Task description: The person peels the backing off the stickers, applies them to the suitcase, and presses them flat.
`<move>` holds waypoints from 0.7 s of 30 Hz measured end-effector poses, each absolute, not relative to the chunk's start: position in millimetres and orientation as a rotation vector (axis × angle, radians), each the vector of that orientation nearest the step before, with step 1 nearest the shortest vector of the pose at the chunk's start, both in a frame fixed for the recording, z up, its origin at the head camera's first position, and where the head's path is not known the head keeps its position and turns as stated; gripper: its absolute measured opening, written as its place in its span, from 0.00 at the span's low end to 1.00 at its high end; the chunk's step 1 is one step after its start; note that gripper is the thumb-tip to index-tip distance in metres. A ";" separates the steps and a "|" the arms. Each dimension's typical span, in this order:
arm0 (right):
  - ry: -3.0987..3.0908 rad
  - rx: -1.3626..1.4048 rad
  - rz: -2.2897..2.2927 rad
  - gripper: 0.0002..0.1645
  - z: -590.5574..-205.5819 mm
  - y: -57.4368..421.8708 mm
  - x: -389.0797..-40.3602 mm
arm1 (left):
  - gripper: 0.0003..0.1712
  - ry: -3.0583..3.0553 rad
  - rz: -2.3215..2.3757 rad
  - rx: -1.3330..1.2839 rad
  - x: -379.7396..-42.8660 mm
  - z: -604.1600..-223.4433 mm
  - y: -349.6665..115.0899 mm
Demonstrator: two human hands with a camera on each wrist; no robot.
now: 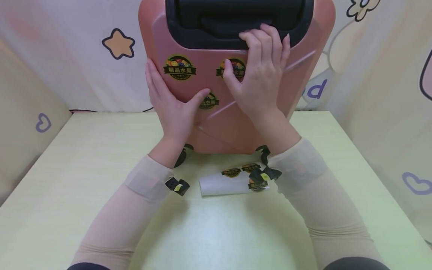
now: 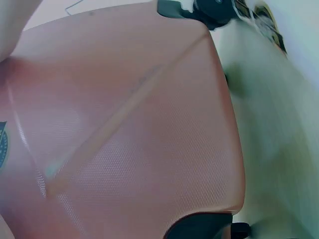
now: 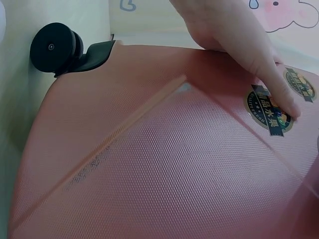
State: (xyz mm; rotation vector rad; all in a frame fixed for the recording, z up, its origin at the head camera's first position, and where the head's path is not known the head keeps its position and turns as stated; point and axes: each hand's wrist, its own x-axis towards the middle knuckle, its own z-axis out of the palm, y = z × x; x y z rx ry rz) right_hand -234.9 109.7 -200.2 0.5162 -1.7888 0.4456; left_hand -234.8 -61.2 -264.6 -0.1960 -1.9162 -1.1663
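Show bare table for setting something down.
Free: table left of the left sleeve, up to the curtain; a narrower strip right of the right sleeve; the patch between sleeves, nearer than the sticker sheet. Crowded: before the suitcase, with wheels and sheet close together.

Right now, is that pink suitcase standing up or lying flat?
Standing up: the suitcase has its wheels below and black handle above.

We see a pale yellow-green tabletop (image 1: pixel 44 168) under soft light, bordered at the back and both sides by pale walls (image 1: pixel 77 75) bearing an orange star (image 1: pixel 119 44), a black-outlined flower (image 1: pixel 363 5), purple heart outlines (image 1: pixel 406 180) and a purple letter d (image 1: pixel 317 90).
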 end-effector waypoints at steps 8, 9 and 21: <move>-1.800 0.507 0.444 0.30 -199.6 110.9 -234.2 | 0.56 -1.895 -1.324 -0.284 -231.9 -264.0 -64.8; -1.801 0.507 0.443 0.30 -199.7 110.9 -234.2 | 0.56 -1.898 -1.321 -0.285 -231.6 -264.3 -64.8; -1.787 0.510 0.445 0.30 -199.9 110.2 -234.6 | 0.73 -1.860 -0.560 -0.295 -236.0 -273.8 -49.1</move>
